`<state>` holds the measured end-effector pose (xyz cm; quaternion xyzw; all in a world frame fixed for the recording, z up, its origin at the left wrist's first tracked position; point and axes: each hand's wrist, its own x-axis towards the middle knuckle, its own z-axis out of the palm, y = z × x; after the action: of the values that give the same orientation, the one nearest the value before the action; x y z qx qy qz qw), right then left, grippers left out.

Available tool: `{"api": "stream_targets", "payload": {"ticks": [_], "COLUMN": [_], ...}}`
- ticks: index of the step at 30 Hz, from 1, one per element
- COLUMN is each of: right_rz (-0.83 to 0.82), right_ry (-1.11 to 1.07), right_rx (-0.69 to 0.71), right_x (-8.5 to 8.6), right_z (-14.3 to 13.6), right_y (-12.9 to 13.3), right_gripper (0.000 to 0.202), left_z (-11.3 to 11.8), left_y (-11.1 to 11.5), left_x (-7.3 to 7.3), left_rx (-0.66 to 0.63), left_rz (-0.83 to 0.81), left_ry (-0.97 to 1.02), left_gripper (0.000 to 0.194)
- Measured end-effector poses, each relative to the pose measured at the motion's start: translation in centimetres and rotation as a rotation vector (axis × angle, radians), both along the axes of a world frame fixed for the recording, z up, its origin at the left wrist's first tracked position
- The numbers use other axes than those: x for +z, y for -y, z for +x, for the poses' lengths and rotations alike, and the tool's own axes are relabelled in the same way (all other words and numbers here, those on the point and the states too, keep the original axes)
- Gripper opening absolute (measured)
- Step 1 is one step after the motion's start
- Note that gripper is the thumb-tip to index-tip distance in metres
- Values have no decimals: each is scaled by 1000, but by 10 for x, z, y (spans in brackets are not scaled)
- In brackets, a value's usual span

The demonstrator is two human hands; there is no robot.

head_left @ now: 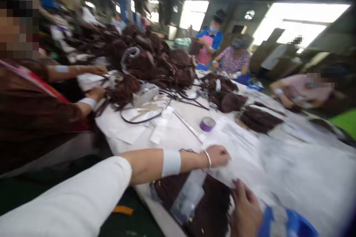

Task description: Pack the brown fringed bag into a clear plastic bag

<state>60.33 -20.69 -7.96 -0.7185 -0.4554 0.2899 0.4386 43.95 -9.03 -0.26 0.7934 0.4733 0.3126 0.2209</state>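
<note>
- At the tabletop (178,137) edge: left hand (219,155), fingers curled, pinches clear plastic sheet (239,170).
- Right hand (246,207) lies flat, fingers spread, on brown fabric (211,207) (blurred).
- Judgement: press fabric firmly, pull plastic slowly.

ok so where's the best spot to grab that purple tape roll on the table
Probably across its outer rim, coming straight down from above. The purple tape roll lies flat on the white table with its open core facing up, and bare surface around it leaves room for fingers on opposite sides. The left hand is the nearer one.
</note>
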Motion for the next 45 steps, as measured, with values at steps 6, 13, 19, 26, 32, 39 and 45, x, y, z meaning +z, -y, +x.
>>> {"api": "stream_targets", "payload": {"ticks": [6, 13, 19, 26, 32, 39, 45], "right_rz": [-125, 322, 129, 170, 360, 243, 77], "right_ry": [-592, 385, 915, 940, 330, -550, -526], "right_rx": [-50, 185, 412, 221, -240, -244, 42], "right_x": [14, 100, 72, 49, 29, -24, -29], "right_z": [-5, -1, 35, 43, 61, 45, 35], "right_y": [31, 42, 6, 12, -8, -52, -40], "right_gripper": [46, 31, 22, 24, 32, 46, 38], "left_z": [31, 14, -4, -47, -83, -63, -67], "left_y": [5, 45, 56, 10, -24, -30, -21], "left_x": [-10, 6, -1, -5, -25, -77, -95], "left_rx": [-19, -303, -515, -162, 240, 254, 131], "left_rz": [-76, 318, 449, 359, -113, -537, -724], "left_ry": [90, -348, -594, -588, -85, 316, 554], "left_gripper": [31, 44, 18, 17, 13, 24, 12]}}
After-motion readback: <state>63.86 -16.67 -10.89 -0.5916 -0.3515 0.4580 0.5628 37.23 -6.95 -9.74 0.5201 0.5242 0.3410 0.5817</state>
